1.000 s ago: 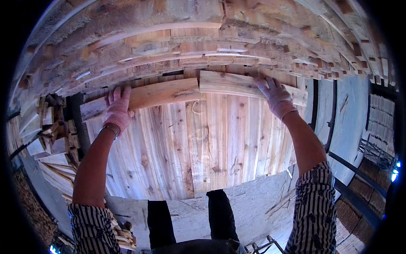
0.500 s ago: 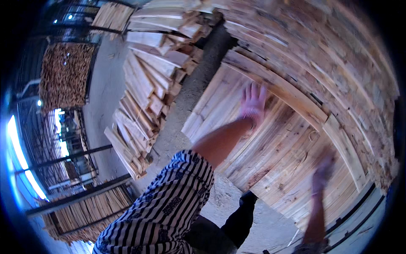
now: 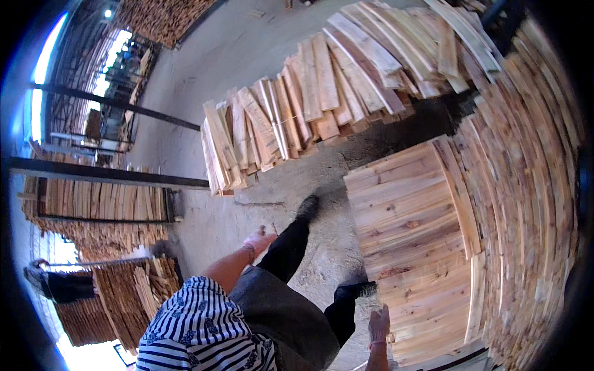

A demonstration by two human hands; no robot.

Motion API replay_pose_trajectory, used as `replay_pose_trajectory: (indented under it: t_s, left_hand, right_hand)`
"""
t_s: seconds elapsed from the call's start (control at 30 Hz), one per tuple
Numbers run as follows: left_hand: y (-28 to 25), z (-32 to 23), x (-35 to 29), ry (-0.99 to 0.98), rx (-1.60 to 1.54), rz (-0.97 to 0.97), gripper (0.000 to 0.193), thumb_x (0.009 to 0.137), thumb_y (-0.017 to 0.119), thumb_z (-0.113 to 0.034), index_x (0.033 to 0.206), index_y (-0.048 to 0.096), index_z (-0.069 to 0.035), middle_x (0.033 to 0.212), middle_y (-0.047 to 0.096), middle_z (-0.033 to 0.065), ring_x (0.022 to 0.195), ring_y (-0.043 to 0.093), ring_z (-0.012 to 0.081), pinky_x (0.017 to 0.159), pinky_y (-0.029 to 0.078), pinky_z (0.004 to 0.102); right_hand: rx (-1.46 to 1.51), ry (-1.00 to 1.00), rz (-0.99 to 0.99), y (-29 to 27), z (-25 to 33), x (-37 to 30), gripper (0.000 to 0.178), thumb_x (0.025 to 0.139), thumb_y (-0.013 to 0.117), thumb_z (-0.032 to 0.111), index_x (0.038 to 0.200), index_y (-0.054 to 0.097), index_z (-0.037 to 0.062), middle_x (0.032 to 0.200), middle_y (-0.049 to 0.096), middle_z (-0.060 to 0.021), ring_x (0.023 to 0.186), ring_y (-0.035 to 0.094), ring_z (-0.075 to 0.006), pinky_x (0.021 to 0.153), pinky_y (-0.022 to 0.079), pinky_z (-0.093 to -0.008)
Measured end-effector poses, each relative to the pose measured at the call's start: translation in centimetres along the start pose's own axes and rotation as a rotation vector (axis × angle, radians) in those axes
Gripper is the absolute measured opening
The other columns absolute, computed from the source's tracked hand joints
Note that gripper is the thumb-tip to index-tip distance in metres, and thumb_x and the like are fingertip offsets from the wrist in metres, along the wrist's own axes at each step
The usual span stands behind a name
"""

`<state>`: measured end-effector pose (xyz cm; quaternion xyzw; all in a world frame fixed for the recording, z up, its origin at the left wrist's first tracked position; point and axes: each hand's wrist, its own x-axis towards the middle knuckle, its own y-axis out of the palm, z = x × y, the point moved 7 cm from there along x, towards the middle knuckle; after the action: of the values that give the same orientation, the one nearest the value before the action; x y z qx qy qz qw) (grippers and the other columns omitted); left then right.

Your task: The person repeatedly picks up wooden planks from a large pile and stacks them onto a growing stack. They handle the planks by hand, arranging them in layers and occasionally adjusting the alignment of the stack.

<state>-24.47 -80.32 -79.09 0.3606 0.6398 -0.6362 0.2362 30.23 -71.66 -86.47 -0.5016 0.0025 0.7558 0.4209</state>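
My left hand (image 3: 260, 239), in a thin pale glove, hangs in front of my thigh above the concrete floor. Its fingers are loosely bent and apart, with nothing visible in them. My right hand (image 3: 378, 326), gloved too, is beside the near left edge of a flat layer of wooden boards (image 3: 414, 226). Those fingers are half bent and look empty; whether they touch the boards I cannot tell. Along the right side of the layer lie two narrow planks (image 3: 456, 195) end to end, set crosswise to the boards.
A tall stack of planks (image 3: 520, 185) rises at the right. Loose boards lie in a long heap (image 3: 322, 93) across the floor ahead. Dark metal beams (image 3: 111, 173) and stacked timber (image 3: 99, 201) stand at the left. A person (image 3: 68, 285) is at the far lower left.
Both hands have left the boards they were over. My left hand has dropped back toward my leg, and my right hand is lower, beside the layer. My view has turned; I am stepping.
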Motion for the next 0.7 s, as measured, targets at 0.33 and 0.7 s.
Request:
replay_pose_trajectory:
  t_s: [0.33,0.7]
  left_hand:
    - [-20.9,5.9,16.2,-0.067,-0.582,-0.351,0.104,0.071,0.080,-0.039,0.142,0.019,0.006,0.132,0.048,0.0276,0.122,0.050,0.0342,0.101,0.040,0.0399]
    - [-21.9,7.0,26.5,-0.311,-0.075,-0.259,0.111,0.065,0.082,-0.040,0.146,0.017,0.002,0.146,0.029,0.0266,0.139,0.025,0.0379,0.112,0.026,0.0473]
  right_hand:
    - [0.308,0.838,-0.120,9.1,-6.8,-13.6,0.058,0.084,0.058,0.022,0.138,0.041,0.0099,0.079,0.059,-0.0074,0.059,0.056,-0.0160,0.046,0.045,-0.0324]
    - [0.148,-0.011,0.240,22.0,38.9,3.1,0.052,0.095,0.053,0.012,0.143,0.035,0.0011,0.115,0.056,-0.0096,0.097,0.058,-0.0161,0.084,0.050,-0.0291]
